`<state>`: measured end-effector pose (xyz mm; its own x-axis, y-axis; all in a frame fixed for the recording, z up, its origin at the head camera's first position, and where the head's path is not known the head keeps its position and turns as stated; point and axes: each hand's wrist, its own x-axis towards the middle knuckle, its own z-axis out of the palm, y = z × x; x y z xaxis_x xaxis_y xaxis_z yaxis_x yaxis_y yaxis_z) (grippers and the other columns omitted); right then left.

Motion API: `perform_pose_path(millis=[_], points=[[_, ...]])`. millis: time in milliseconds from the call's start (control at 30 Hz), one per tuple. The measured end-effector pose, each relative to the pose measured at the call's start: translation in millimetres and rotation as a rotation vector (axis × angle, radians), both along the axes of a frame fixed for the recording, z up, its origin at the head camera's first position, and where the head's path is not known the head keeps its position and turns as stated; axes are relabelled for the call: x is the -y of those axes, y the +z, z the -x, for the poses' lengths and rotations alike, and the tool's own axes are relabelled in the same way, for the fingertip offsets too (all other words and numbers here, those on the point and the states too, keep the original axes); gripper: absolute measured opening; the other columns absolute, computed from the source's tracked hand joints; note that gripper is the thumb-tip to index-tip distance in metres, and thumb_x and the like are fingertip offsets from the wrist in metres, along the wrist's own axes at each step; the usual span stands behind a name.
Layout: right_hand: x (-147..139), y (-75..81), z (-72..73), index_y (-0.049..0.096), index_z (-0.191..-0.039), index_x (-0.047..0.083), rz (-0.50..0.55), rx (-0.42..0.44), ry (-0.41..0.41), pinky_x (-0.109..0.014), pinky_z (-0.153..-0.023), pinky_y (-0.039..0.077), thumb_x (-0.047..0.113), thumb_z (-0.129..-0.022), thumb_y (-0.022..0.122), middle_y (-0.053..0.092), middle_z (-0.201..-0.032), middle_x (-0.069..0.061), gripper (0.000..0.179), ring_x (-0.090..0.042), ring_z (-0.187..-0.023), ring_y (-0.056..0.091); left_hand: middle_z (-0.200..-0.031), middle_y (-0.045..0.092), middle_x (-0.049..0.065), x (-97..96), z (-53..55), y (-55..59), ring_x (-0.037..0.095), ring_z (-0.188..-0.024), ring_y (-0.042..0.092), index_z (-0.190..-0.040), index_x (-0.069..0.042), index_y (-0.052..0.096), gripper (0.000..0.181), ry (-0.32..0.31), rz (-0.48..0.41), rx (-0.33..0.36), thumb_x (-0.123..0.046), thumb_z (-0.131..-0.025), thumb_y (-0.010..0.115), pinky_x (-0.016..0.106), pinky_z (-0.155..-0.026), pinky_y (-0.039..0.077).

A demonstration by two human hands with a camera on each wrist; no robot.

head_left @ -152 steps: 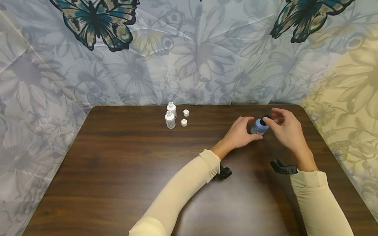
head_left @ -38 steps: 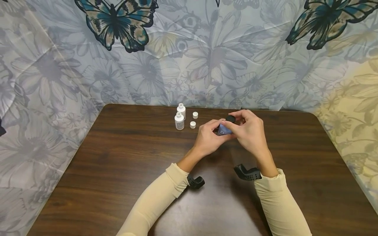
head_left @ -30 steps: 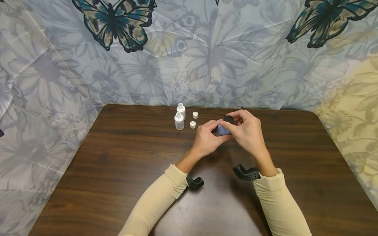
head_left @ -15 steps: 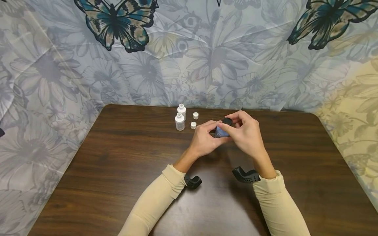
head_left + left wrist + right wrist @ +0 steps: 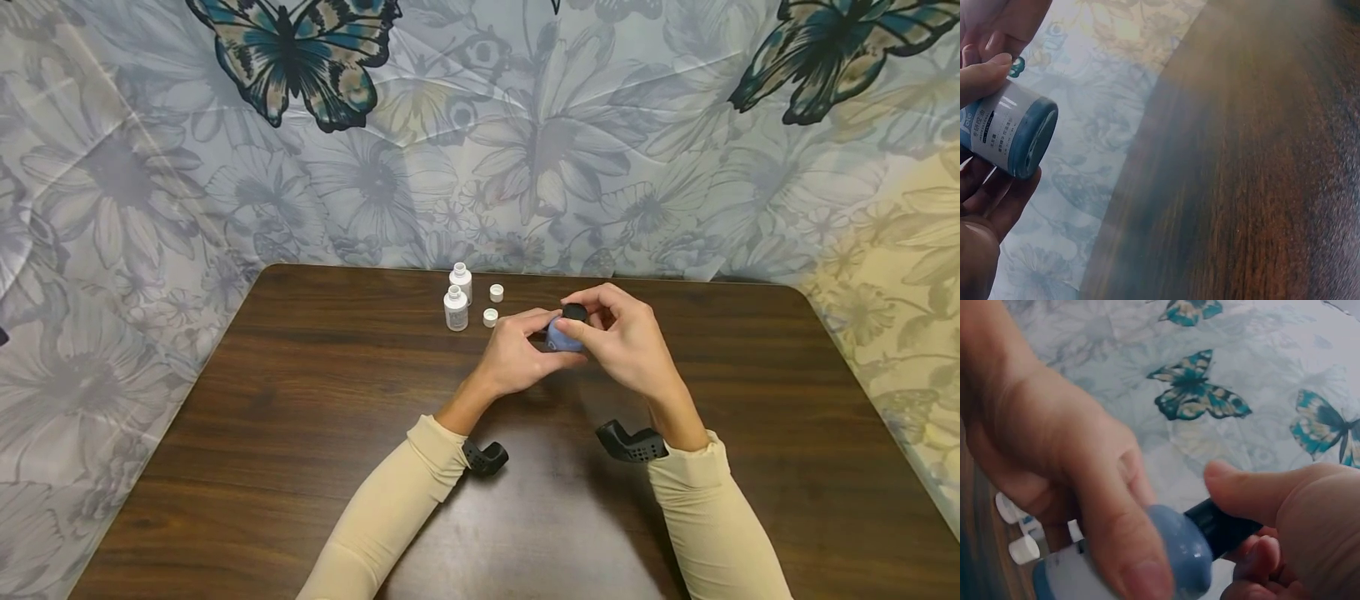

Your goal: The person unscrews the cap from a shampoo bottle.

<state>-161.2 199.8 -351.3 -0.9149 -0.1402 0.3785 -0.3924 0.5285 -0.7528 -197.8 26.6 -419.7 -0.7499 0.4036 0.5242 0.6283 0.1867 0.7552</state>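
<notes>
My left hand (image 5: 517,358) grips a small blue bottle (image 5: 562,336) with a white label around its body. On the bottle's neck is a black ribbed cap (image 5: 1222,526), pinched between the thumb and fingers of my right hand (image 5: 626,342). In the left wrist view the bottle (image 5: 1013,128) is tilted, its base facing the camera and its cap end hidden past the frame edge. To the left stand two white bottles, a nearer one (image 5: 456,310) and a farther one (image 5: 461,282), with open necks. Beside them lie two white caps, one nearer (image 5: 491,317) and one farther (image 5: 497,292).
Dark wood covers the tabletop (image 5: 300,417), whose back edge meets a hanging cloth (image 5: 360,192) printed with flowers and butterflies. A black wrist camera (image 5: 486,458) sits at my left cuff, another black camera (image 5: 630,442) at my right.
Over five seconds both hands have carried the blue bottle leftward from the table's right side. In the last second the hands shifted slightly nearer to me, the right still at the cap.
</notes>
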Motion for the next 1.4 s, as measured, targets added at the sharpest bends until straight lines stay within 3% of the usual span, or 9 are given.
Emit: perform_pose_path(millis=[167, 400, 600, 767, 1233, 1400], points=[[-3.2, 4.7, -1.5, 0.076, -0.110, 0.014, -0.026, 0.011, 0.034, -0.024, -0.053, 0.032, 0.017, -0.086, 0.083, 0.047, -0.076, 0.000, 0.025, -0.011, -0.062, 0.040, -0.103, 0.078, -0.002, 1.2, 0.1, 1.7, 0.002, -0.090, 0.067, -0.117, -0.013, 0.076, 0.048, -0.019, 0.013, -0.003, -0.026, -0.074, 0.093, 0.016, -0.081, 0.056], [-6.5, 5.3, -3.0, 0.072, -0.121, 0.017, -0.063, 0.061, 0.028, -0.023, -0.054, 0.035, 0.021, -0.089, 0.081, 0.050, -0.083, -0.001, 0.033, -0.010, -0.065, 0.043, -0.104, 0.078, -0.001, -1.1, -0.5, 2.2, 0.003, -0.090, 0.068, -0.116, -0.014, 0.075, 0.049, -0.012, 0.033, 0.039, -0.029, -0.074, 0.094, 0.030, -0.082, 0.060], [-4.0, 2.9, -5.0, 0.066, -0.124, 0.013, -0.109, 0.077, -0.072, -0.022, -0.058, 0.040, 0.031, -0.088, 0.082, 0.060, -0.102, -0.003, 0.043, -0.013, -0.070, 0.047, -0.102, 0.077, -0.002, -2.0, 0.0, 0.1, 0.003, -0.090, 0.065, -0.113, -0.016, 0.075, 0.046, 0.012, 0.024, 0.048, -0.028, -0.073, 0.094, 0.028, -0.082, 0.059], [-0.3, 2.3, -5.3, 0.064, -0.114, 0.007, -0.123, 0.076, -0.120, -0.023, -0.058, 0.041, 0.032, -0.087, 0.082, 0.062, -0.096, -0.007, 0.040, -0.018, -0.071, 0.050, -0.107, 0.078, -0.002, -2.4, -0.6, -0.6, 0.005, -0.096, 0.069, -0.121, -0.017, 0.074, 0.054, 0.014, 0.007, 0.052, -0.025, -0.072, 0.095, 0.026, -0.085, 0.058], [-6.3, 7.9, -8.1, 0.072, -0.123, 0.017, -0.068, 0.045, 0.016, -0.024, -0.051, 0.037, 0.021, -0.092, 0.078, 0.054, -0.083, 0.000, 0.032, -0.010, -0.065, 0.046, -0.113, 0.076, 0.000, 0.4, -1.3, 5.3, 0.006, -0.099, 0.068, -0.124, -0.014, 0.072, 0.055, 0.001, 0.033, 0.072, -0.028, -0.075, 0.092, 0.016, -0.087, 0.055], [-6.8, 8.9, -8.1, 0.070, -0.126, 0.015, -0.072, 0.058, 0.001, -0.023, -0.052, 0.038, 0.023, -0.093, 0.077, 0.061, -0.094, -0.003, 0.034, -0.009, -0.066, 0.048, -0.111, 0.076, 0.002, -0.7, -1.8, 3.9, 0.007, -0.097, 0.069, -0.122, -0.012, 0.072, 0.052, -0.001, 0.017, 0.076, -0.025, -0.076, 0.092, 0.017, -0.086, 0.056]])
